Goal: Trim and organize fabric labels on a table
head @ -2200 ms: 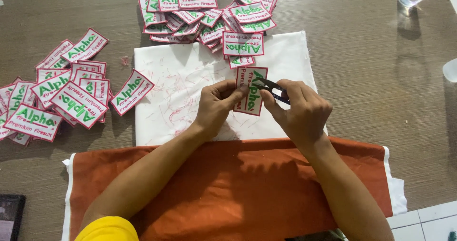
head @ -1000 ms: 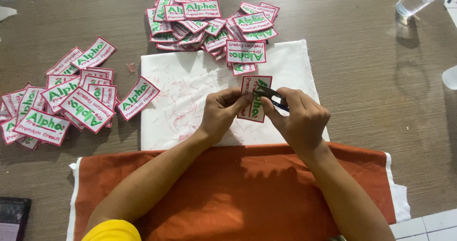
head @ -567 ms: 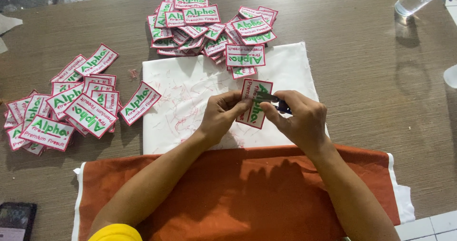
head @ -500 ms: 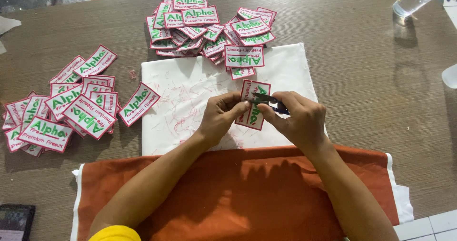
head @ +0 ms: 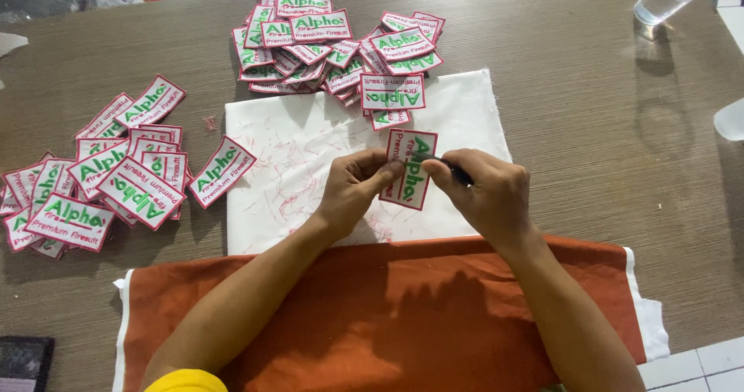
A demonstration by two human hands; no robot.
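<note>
An embroidered patch [head: 411, 169], white with green lettering and a red border, is being held upright on its short edge above a white cloth [head: 465, 121] near the middle of the wooden table [head: 581, 90]. It is being pinched at its left edge by the left hand [head: 353, 190], thumb and forefinger closed on it so that the face is being kept turned toward the camera. The right hand [head: 484, 194] is being closed around a small dark tool [head: 459, 173] (only its tip shows, so its kind cannot be told), whose point is being brought against the patch's right edge. Loose red threads are being collected on the white cloth, apparently as trimmings. Two heaps of like patches are being kept apart: one pile [head: 101, 175] at the left, another pile [head: 333, 39] at the far edge of the cloth. An orange cloth [head: 387, 314] is being lain under both forearms.
</note>
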